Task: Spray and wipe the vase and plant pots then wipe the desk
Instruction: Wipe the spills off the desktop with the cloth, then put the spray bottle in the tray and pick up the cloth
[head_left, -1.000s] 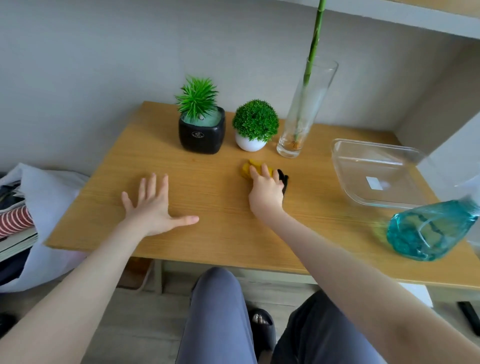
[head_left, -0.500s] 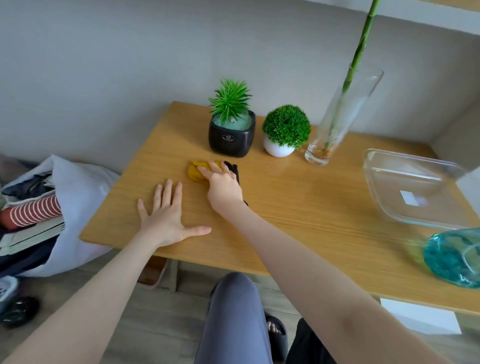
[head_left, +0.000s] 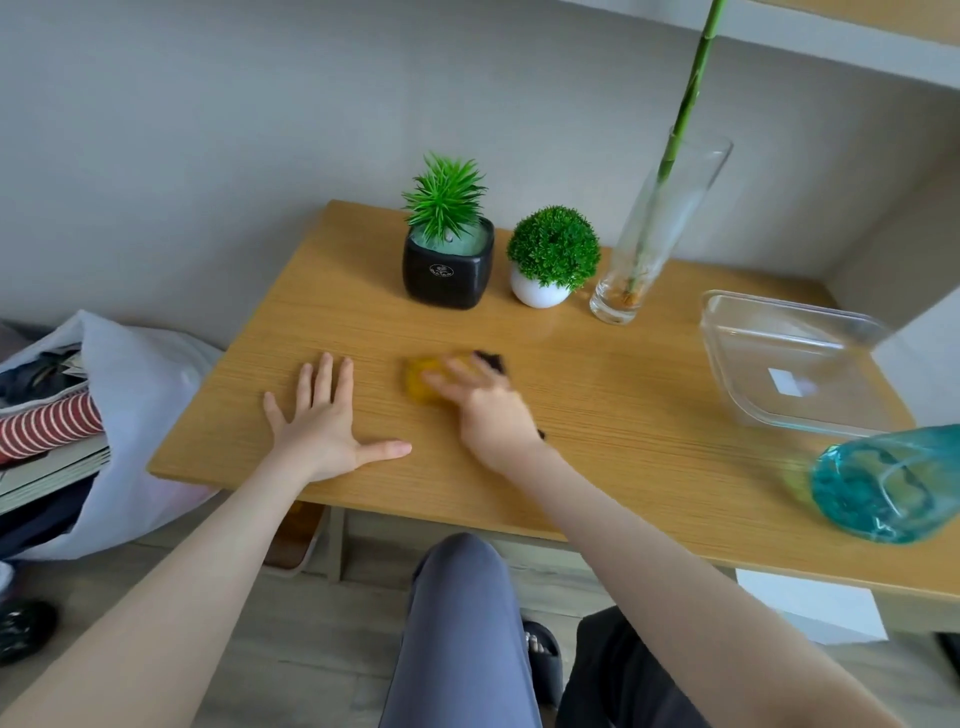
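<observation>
A yellow and black cleaning cloth (head_left: 431, 382) lies on the light wooden desk (head_left: 597, 410), in front of the square black plant pot (head_left: 448, 270), pressed flat under the blurred right hand (head_left: 485, 410), fingers fairly straight. The left hand (head_left: 324, 423) rests spread wide, left of the cloth. Right of the black pot stand a round white pot (head_left: 537, 292) and a tall clear glass vase (head_left: 654, 234)
</observation>
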